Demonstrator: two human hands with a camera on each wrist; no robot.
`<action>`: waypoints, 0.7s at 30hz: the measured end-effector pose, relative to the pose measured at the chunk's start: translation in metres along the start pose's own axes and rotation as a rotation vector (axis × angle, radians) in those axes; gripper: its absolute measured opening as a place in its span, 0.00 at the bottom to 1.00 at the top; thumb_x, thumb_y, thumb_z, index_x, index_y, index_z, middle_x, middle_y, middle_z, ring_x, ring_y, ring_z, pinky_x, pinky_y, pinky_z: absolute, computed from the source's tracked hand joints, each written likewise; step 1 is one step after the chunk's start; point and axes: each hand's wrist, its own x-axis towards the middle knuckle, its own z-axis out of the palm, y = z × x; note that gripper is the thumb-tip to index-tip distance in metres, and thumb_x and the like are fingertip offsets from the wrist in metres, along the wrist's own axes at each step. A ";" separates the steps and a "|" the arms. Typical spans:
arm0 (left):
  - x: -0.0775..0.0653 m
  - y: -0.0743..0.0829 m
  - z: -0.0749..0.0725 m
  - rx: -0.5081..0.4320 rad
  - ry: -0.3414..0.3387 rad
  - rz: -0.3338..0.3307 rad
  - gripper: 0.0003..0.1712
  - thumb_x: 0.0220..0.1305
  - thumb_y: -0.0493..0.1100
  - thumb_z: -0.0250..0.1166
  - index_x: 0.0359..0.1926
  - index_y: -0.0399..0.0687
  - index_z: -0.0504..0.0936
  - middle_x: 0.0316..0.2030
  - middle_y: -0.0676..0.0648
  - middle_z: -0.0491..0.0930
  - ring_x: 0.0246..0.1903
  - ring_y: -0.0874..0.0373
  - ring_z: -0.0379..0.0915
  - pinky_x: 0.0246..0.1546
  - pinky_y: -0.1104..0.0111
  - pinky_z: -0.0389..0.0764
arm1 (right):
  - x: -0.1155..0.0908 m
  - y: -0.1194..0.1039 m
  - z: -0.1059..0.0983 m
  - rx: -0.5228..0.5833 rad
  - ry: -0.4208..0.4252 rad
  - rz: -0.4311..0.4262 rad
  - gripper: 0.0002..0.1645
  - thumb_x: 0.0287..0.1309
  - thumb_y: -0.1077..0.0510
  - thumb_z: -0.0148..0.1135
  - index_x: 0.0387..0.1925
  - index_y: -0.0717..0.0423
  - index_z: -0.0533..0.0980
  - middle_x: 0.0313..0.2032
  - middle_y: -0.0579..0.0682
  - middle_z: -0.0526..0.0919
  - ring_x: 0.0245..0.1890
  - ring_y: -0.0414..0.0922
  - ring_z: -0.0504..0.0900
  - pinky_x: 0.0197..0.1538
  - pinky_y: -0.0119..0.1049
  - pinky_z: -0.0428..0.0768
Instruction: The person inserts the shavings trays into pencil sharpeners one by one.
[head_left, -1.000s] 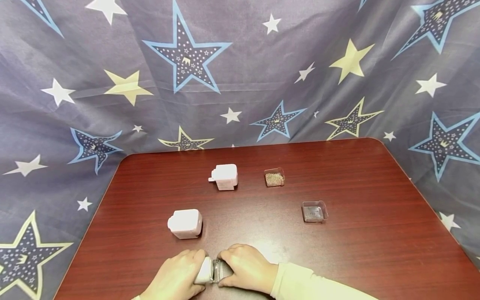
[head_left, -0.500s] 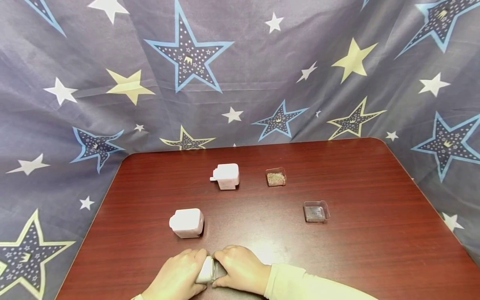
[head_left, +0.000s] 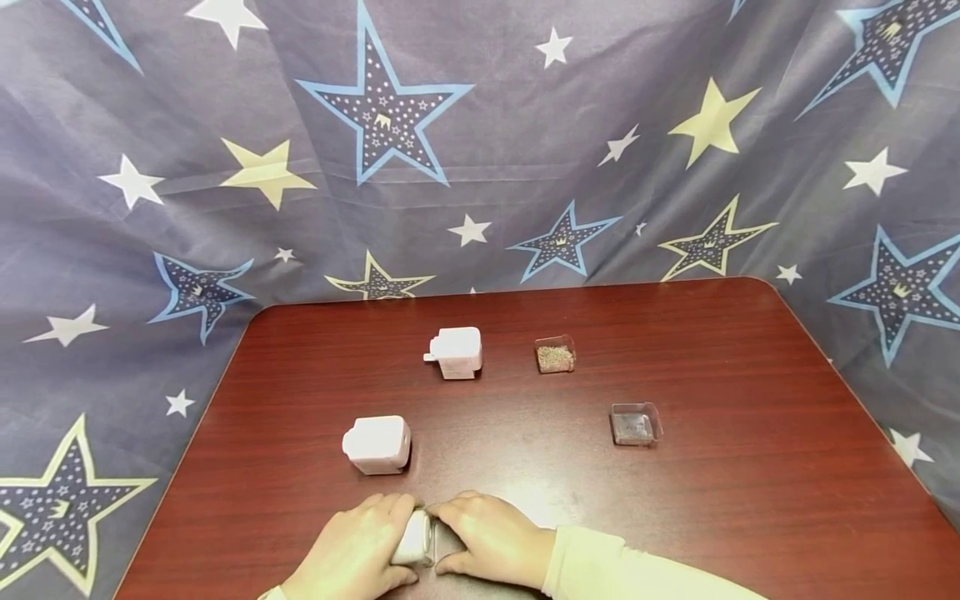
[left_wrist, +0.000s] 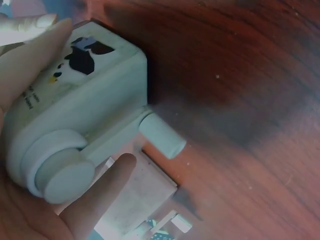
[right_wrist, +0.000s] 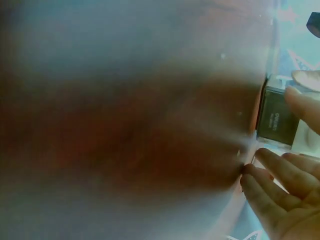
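Note:
A white hand-crank pencil sharpener [head_left: 412, 540] lies low in the head view, gripped by my left hand [head_left: 358, 546]. The left wrist view shows the same sharpener [left_wrist: 110, 100] close up, with a dark cartoon picture on one face and a crank handle [left_wrist: 162, 136] sticking out. My right hand [head_left: 495, 540] holds a clear shavings drawer [head_left: 450, 542] between thumb and fingers against the sharpener's right end. In the right wrist view the dark see-through drawer [right_wrist: 277, 117] sits against the white body. My right palm is hidden from above.
Two more white sharpeners, a nearer one [head_left: 377, 444] and a farther one [head_left: 457, 352], rest on the red-brown table [head_left: 720, 500]. One clear drawer with shavings [head_left: 555, 358] stands at the back; another clear drawer [head_left: 633, 425] stands to the right. A star-patterned cloth [head_left: 495, 150] hangs behind.
The right hand has moved the clear drawer left against the sharpener, and the gap seen between them a second ago has closed. The left hand keeps its grip.

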 end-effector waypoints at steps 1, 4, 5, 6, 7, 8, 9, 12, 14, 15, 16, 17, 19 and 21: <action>0.000 0.000 -0.001 0.005 0.012 0.001 0.34 0.35 0.57 0.79 0.43 0.49 0.76 0.35 0.56 0.77 0.35 0.60 0.74 0.24 0.60 0.77 | -0.001 0.001 -0.002 0.004 -0.004 0.004 0.35 0.52 0.40 0.68 0.56 0.59 0.80 0.50 0.47 0.87 0.51 0.39 0.83 0.55 0.32 0.77; 0.001 0.002 -0.004 0.025 0.048 0.007 0.35 0.39 0.62 0.76 0.46 0.47 0.79 0.36 0.57 0.78 0.35 0.60 0.74 0.27 0.60 0.78 | -0.003 0.003 -0.007 0.001 -0.001 0.011 0.35 0.53 0.41 0.69 0.57 0.58 0.80 0.50 0.46 0.87 0.51 0.39 0.82 0.56 0.32 0.77; 0.002 0.002 -0.005 0.034 0.062 0.011 0.36 0.40 0.63 0.75 0.46 0.46 0.80 0.37 0.57 0.79 0.35 0.60 0.74 0.27 0.60 0.78 | -0.004 0.004 -0.009 -0.004 0.003 0.013 0.34 0.53 0.41 0.69 0.57 0.57 0.80 0.50 0.46 0.87 0.51 0.39 0.82 0.56 0.32 0.77; 0.002 0.002 -0.006 0.045 0.077 0.017 0.36 0.42 0.65 0.74 0.47 0.46 0.81 0.37 0.56 0.79 0.35 0.60 0.74 0.28 0.60 0.78 | -0.005 0.005 -0.011 -0.012 0.008 0.012 0.34 0.53 0.41 0.69 0.56 0.57 0.80 0.50 0.46 0.87 0.51 0.39 0.83 0.56 0.33 0.77; 0.002 0.003 -0.006 0.056 0.093 0.024 0.36 0.43 0.67 0.72 0.46 0.46 0.82 0.36 0.57 0.80 0.35 0.60 0.74 0.28 0.60 0.78 | -0.005 0.006 -0.013 -0.020 0.010 0.014 0.34 0.53 0.41 0.68 0.56 0.57 0.81 0.50 0.46 0.87 0.51 0.39 0.83 0.56 0.33 0.77; 0.002 0.003 -0.006 0.069 0.107 0.033 0.36 0.45 0.69 0.70 0.46 0.46 0.83 0.36 0.57 0.80 0.35 0.60 0.75 0.27 0.60 0.78 | -0.006 0.007 -0.015 -0.026 0.014 0.015 0.34 0.53 0.41 0.68 0.56 0.57 0.81 0.50 0.46 0.87 0.51 0.40 0.83 0.56 0.34 0.77; 0.002 0.003 -0.007 0.079 0.123 0.044 0.37 0.46 0.70 0.69 0.45 0.46 0.83 0.36 0.57 0.80 0.34 0.60 0.74 0.27 0.61 0.78 | -0.007 0.008 -0.017 -0.031 0.016 0.018 0.33 0.53 0.41 0.68 0.56 0.57 0.81 0.50 0.46 0.87 0.51 0.40 0.83 0.56 0.34 0.77; 0.003 0.003 -0.007 0.099 0.178 0.081 0.38 0.47 0.73 0.66 0.44 0.46 0.84 0.35 0.56 0.81 0.34 0.59 0.75 0.26 0.61 0.77 | -0.010 0.011 -0.023 -0.035 0.017 0.028 0.33 0.53 0.42 0.68 0.56 0.57 0.81 0.49 0.46 0.87 0.51 0.41 0.83 0.57 0.35 0.77; 0.005 0.004 -0.008 0.103 0.199 0.096 0.37 0.48 0.74 0.65 0.43 0.47 0.84 0.35 0.57 0.81 0.34 0.60 0.75 0.26 0.61 0.78 | -0.012 0.014 -0.028 -0.036 0.013 0.043 0.33 0.53 0.42 0.68 0.56 0.57 0.81 0.49 0.47 0.87 0.52 0.41 0.83 0.58 0.36 0.77; 0.005 0.004 -0.009 0.103 0.212 0.106 0.37 0.48 0.73 0.65 0.43 0.47 0.84 0.35 0.57 0.81 0.35 0.60 0.75 0.27 0.61 0.78 | -0.013 0.015 -0.030 -0.038 0.017 0.046 0.32 0.53 0.42 0.68 0.55 0.58 0.81 0.49 0.47 0.87 0.52 0.42 0.83 0.58 0.36 0.77; 0.006 0.004 -0.011 0.104 0.221 0.112 0.36 0.48 0.74 0.65 0.42 0.48 0.84 0.35 0.57 0.81 0.35 0.60 0.75 0.28 0.61 0.79 | -0.014 0.017 -0.033 -0.038 0.021 0.051 0.32 0.53 0.43 0.69 0.55 0.58 0.81 0.49 0.47 0.87 0.51 0.42 0.83 0.58 0.37 0.77; 0.007 0.004 -0.012 0.104 0.225 0.111 0.36 0.48 0.74 0.65 0.42 0.48 0.84 0.35 0.57 0.81 0.35 0.60 0.75 0.29 0.61 0.79 | -0.015 0.019 -0.035 -0.039 0.023 0.055 0.32 0.53 0.43 0.69 0.55 0.58 0.81 0.49 0.48 0.87 0.51 0.43 0.83 0.58 0.37 0.77; 0.009 0.005 -0.016 0.098 0.226 0.108 0.35 0.49 0.74 0.64 0.41 0.49 0.84 0.35 0.57 0.81 0.36 0.60 0.76 0.29 0.60 0.79 | -0.018 0.022 -0.038 -0.043 0.033 0.066 0.32 0.53 0.43 0.69 0.54 0.58 0.82 0.49 0.48 0.87 0.51 0.44 0.83 0.58 0.38 0.77; 0.011 0.006 -0.019 0.094 0.230 0.101 0.35 0.49 0.74 0.63 0.41 0.50 0.83 0.35 0.56 0.81 0.35 0.60 0.76 0.29 0.61 0.79 | -0.021 0.027 -0.042 -0.039 0.050 0.073 0.31 0.52 0.45 0.70 0.54 0.59 0.82 0.48 0.49 0.87 0.50 0.45 0.83 0.57 0.40 0.78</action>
